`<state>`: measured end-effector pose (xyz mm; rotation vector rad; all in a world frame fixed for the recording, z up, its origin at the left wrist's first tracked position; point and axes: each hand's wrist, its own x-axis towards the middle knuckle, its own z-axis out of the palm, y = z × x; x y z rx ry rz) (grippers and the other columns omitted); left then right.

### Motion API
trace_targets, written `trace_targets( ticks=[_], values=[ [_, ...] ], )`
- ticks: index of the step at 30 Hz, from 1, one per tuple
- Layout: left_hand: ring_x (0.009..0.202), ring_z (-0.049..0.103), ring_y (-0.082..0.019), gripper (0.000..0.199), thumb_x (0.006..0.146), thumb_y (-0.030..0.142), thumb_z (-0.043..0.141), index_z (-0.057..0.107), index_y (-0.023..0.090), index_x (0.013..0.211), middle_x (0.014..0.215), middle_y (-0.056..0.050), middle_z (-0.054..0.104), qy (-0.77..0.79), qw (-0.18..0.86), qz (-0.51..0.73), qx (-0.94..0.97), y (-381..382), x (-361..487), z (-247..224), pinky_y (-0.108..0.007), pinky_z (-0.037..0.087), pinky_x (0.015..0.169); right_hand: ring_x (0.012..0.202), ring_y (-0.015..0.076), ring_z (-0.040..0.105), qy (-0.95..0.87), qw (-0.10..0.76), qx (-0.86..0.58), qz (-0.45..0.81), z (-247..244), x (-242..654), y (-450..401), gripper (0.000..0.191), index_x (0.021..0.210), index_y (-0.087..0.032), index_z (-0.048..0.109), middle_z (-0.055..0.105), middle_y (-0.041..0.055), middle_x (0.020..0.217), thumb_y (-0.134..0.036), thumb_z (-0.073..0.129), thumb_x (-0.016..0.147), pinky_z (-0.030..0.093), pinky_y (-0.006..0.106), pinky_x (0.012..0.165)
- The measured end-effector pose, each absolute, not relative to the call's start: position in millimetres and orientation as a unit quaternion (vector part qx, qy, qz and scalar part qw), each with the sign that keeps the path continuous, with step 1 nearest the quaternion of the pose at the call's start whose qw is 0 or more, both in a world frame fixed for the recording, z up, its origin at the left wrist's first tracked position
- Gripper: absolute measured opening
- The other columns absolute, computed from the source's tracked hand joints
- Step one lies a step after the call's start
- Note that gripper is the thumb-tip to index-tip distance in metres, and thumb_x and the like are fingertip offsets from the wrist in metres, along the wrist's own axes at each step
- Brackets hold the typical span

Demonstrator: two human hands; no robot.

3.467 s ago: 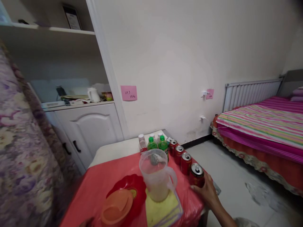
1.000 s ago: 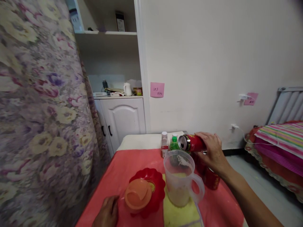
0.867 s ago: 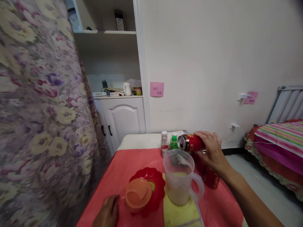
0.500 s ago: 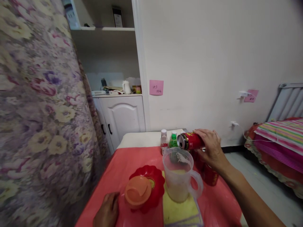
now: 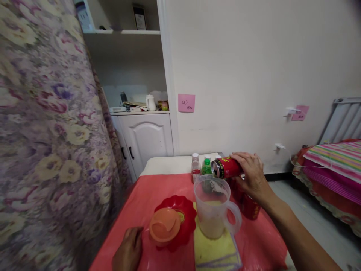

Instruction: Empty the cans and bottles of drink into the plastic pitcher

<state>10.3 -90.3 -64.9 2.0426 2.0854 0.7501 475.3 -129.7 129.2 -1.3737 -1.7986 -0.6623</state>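
My right hand (image 5: pixel 251 173) is closed around a red drink can (image 5: pixel 229 166). The can is tipped nearly level, its opened top facing left above the rim of a translucent plastic pitcher (image 5: pixel 213 210). Pale liquid fills the lower part of the pitcher, which stands on a yellow cloth (image 5: pixel 216 254) with its handle to the right. No stream from the can shows clearly. My left hand (image 5: pixel 128 248) rests on the red tablecloth with nothing in it, fingers loosely laid down. Beside it, an orange lid (image 5: pixel 165 227) leans on a red scalloped plate (image 5: pixel 188 214).
Behind the pitcher stand a clear bottle (image 5: pixel 195 168), a green bottle (image 5: pixel 207 167) and other white-capped bottles. Another red can (image 5: pixel 250 208) is under my right wrist. A floral curtain (image 5: pixel 53 131) hangs at left; a bed (image 5: pixel 335 173) is at right.
The can, pitcher and both hands look almost unmoved. The view has shifted very slightly.
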Motion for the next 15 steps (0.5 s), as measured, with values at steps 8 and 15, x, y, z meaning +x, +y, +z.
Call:
trace_targets(
  ticks=[8,15],
  values=[
    [0.106,0.068,-0.021,0.039,0.093,0.032,0.030,0.064,0.021,0.109,0.122,-0.007,0.067,0.692,0.055,0.241,0.678,-89.5,8.3,-68.1,-0.030,0.053,0.087,0.126,0.0314,0.047,-0.708,0.373,-0.538,-0.264,129.5,475.2,-131.4,0.061,0.136,-0.025,0.045,0.058,0.0091,0.135,-0.010,0.058,0.079,0.022,0.060,0.114],
    [0.105,0.069,-0.019,0.040,0.094,0.032,0.029,0.064,0.022,0.111,0.123,-0.007,0.066,0.697,0.049,0.229,0.678,-89.7,10.1,-65.8,-0.028,0.053,0.085,0.126,0.0316,0.047,-0.707,0.374,-0.536,-0.270,131.3,473.8,-131.9,0.062,0.136,-0.025,0.044,0.058,0.0089,0.135,-0.010,0.060,0.078,0.022,0.060,0.114]
  ],
)
